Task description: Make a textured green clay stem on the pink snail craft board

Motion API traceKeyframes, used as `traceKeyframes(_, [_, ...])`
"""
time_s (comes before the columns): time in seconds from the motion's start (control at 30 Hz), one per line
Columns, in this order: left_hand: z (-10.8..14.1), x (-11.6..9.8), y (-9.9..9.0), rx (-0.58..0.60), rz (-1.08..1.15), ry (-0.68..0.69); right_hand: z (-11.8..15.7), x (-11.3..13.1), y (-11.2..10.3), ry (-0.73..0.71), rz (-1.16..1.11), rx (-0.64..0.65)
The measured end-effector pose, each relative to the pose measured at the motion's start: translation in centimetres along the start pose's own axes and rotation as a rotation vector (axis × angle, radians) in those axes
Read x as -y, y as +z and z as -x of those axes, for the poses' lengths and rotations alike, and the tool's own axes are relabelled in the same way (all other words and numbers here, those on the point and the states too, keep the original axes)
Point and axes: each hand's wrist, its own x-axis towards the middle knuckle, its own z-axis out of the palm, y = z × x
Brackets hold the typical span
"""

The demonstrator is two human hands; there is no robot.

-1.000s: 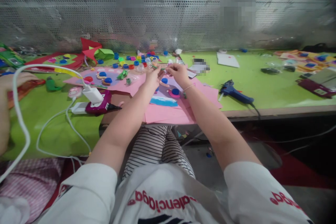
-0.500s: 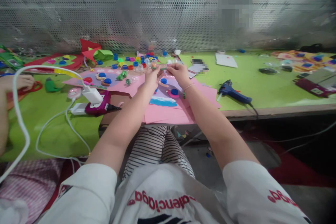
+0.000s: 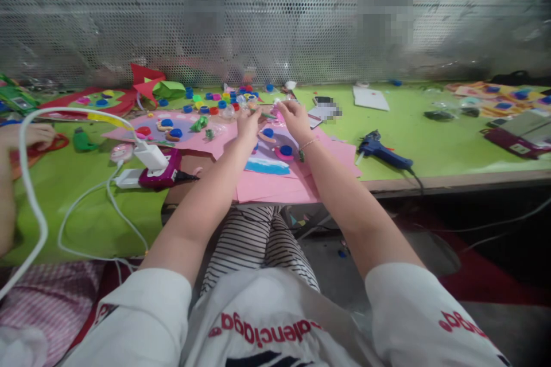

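Observation:
My left hand is closed, with a small thin green piece at its fingertips, too small to name. My right hand is curled with its fingertips together at a small pink piece, partly hidden by the fingers. Both hands hover over a lilac picture on pink paper. On that picture sit a blue cap on a peach-coloured strip, another blue cap on a pink base, and a blue-and-white painted strip.
A blue glue gun lies at right, its cord over the table edge. At left stand a purple power strip and looping white cables. Colourful caps lie scattered behind. Another person's hand is beside red-handled scissors.
My two hands have drawn slightly apart at the fingertips. More of the pink piece shows below my right fingers. The other objects have stayed put.

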Motion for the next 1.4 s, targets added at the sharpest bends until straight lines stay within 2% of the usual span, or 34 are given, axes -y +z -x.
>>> traceKeyframes(0.1, [0.7,0.1,0.5,0.072,-0.046,0.023,-0.4,-0.2,0.0,-0.187,0.142,-0.094])
traceKeyframes(0.2, [2.1,0.4,1.6,0.176,-0.078,0.024,-0.9,-0.5,0.2,-0.254,0.186,-0.137])
traceKeyframes(0.37, [4.9,1.4,3.9,0.368,-0.042,0.037,-1.8,-0.8,0.0,-0.132,0.136,-0.185])
traceKeyframes(0.47, [6.2,1.6,4.8,0.436,0.017,0.057,-1.8,-0.4,-0.1,-0.072,0.14,-0.197])
traceKeyframes(0.53, [6.8,1.3,5.0,0.458,0.058,0.082,-1.1,0.4,0.1,-0.082,0.15,-0.151])
traceKeyframes(0.6, [7.0,0.6,5.0,0.46,0.092,0.113,-0.1,1.5,0.7,-0.13,0.145,-0.048])
traceKeyframes(0.77, [6.3,-1.9,4.1,0.371,0.182,0.188,2.8,4.2,3.2,-0.276,0.128,0.178])
traceKeyframes(0.9, [5.8,-2.6,3.5,0.35,0.196,0.173,3.3,4.8,3.8,-0.324,0.153,0.245])
traceKeyframes(1.03, [6.7,-1.7,4.0,0.398,0.144,0.017,1.9,3.8,2.2,-0.299,0.202,0.135])
traceKeyframes(1.23, [7.4,-0.3,4.4,0.621,0.088,-0.197,-1.8,0.4,-1.3,-0.21,0.117,-0.118])
traceKeyframes(1.33, [7.2,0.3,4.3,0.658,0.038,-0.205,-2.9,-0.4,-2.2,-0.174,0.045,-0.189])
traceKeyframes(1.4, [7.1,0.6,4.4,0.628,0.028,-0.124,-2.7,-0.2,-2.1,-0.187,0.203,-0.107])
